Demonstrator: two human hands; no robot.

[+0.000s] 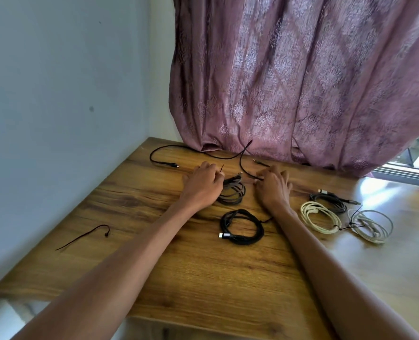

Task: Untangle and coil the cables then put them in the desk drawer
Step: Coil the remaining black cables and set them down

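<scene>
On the wooden desk (203, 266) my left hand (202, 184) holds a partly wound brown-black coil (233, 192) at its left side, fingers curled on it. My right hand (274, 184) pinches the loose black cable (198, 149) that runs from the coil back toward the curtain and round to the left. A finished black coil (241, 227) with a silver plug lies nearer to me. At the right lie a dark grey coil (331, 201), a cream coil (320, 220) and a pale grey coil (371, 225).
A thin black tie (85, 235) lies loose at the desk's left. A pink patterned curtain (301, 82) hangs onto the desk's far edge. The white wall (56, 119) borders the desk's left side. A window frame (404, 173) shows at the far right.
</scene>
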